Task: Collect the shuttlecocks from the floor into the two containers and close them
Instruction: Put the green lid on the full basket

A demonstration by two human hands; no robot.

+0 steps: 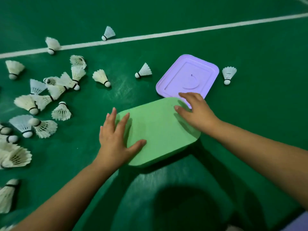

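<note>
Both hands are on the green container [160, 130] right now, and it sits on the floor [250, 47] straight ahead of the person. Its long axis runs diagonally, from the near-left corner up toward the far-right. The left hand [115, 139] lies flat on the near-left end, fingers spread, thumb on the top surface; that grip is open, pressing rather than clasping. The right hand [196, 112] rests on the far-right end, fingers loosely curled over the corner, also not closed around anything. Just beyond that corner lies the purple lid [188, 75], underside up, its near edge tucked against the green piece.

The shuttlecocks [50, 90] are nearly all well off to the left, scattered in a loose cluster, so the left hand is the nearer one for gathering. One shuttlecock [229, 75] stands just right of the lid, closer to the right hand. Whether the green top is a lid still on cannot be told for sure; it looks shut.
</note>
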